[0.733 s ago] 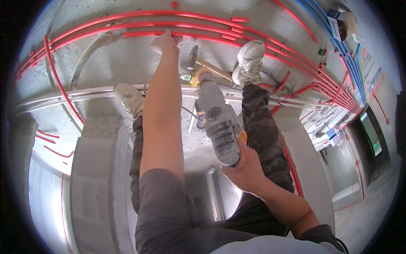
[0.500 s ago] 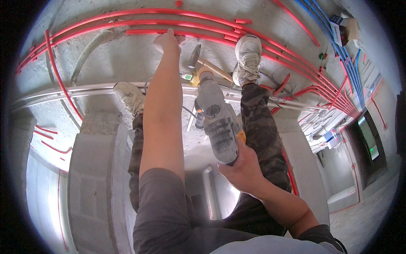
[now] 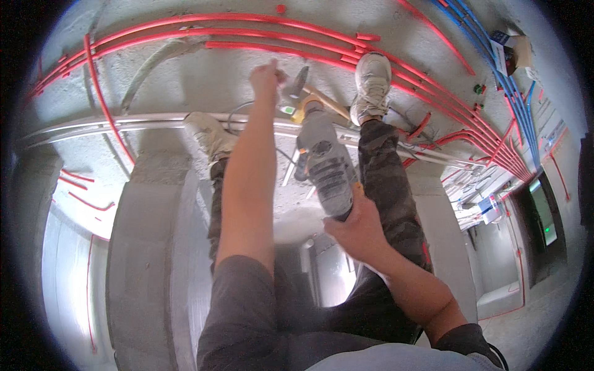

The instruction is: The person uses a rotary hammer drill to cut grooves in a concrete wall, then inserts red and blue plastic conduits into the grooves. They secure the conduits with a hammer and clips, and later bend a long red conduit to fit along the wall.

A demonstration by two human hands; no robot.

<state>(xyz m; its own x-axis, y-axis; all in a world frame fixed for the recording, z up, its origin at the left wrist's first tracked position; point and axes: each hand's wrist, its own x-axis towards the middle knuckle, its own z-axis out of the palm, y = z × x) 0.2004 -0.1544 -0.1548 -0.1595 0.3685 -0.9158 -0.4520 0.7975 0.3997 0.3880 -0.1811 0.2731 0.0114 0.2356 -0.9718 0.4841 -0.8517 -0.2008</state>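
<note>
My right hand [image 3: 360, 230] grips the rear handle of a dusty grey rotary hammer drill [image 3: 329, 167], whose yellowish front end points away from me toward the floor. Motion blurs my left hand [image 3: 266, 80], raised just short of the nearest red conduit pipe [image 3: 260, 48] and apart from it. Its fingers look curled, but whether they hold anything cannot be made out. Just right of that hand lies a hammer [image 3: 331, 104] with a wooden handle and a dark metal head, partly behind the drill's front end.
Long red pipes curve across the concrete floor, with white pipes [image 3: 148, 120] nearer me. Blue pipes [image 3: 516, 93] run at the far right beside an open cardboard box [image 3: 521, 52]. My shoes [image 3: 373, 86] straddle the drill. A grey block wall [image 3: 145, 260] stands at lower left.
My left hand has come off the red pipe and drawn back toward me, slightly right. The drill stays in my right hand, tipped a little. The whole view has shifted somewhat.
</note>
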